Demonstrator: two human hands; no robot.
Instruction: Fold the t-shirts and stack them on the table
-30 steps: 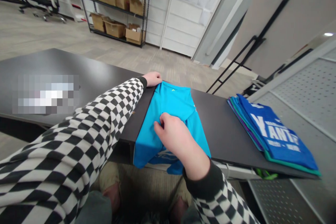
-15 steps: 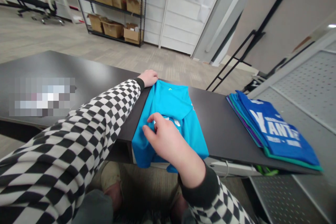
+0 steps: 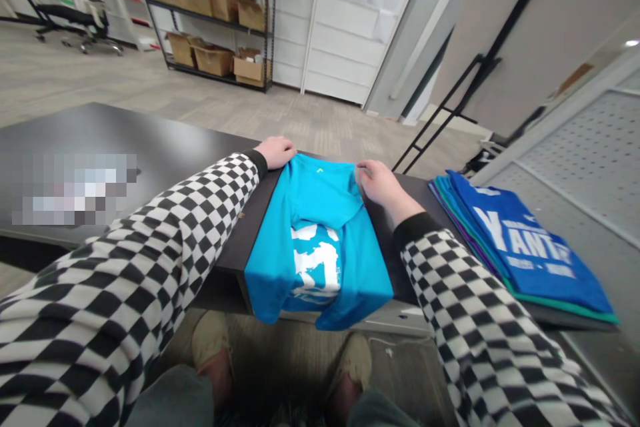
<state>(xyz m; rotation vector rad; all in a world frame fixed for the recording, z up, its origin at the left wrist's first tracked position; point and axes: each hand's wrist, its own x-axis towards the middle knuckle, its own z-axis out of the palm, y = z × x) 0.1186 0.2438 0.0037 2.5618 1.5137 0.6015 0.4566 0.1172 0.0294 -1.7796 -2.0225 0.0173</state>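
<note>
A bright turquoise T-shirt (image 3: 320, 193) lies partly folded on the dark table, its sides turned inward over a white print. The near end droops over the table's front edge. At its far left corner my left hand (image 3: 276, 151) is closed, with the fingertips on the fabric. My right hand (image 3: 381, 187) is at the far right corner, thumb and fingers pinching the cloth's edge. A small yellow-green mark shows on the shirt between the two hands.
To the right, a stack of folded shirts (image 3: 530, 247) lies on the table (image 3: 175, 140), a blue one with white lettering on top. A blurred-out item (image 3: 80, 190) is on the left. Beyond the table stands a shelf rack (image 3: 210, 13) with cardboard boxes.
My right hand has moved from over the shirt's near middle to its far right corner, uncovering the white print. My left hand stays at the far left corner.
</note>
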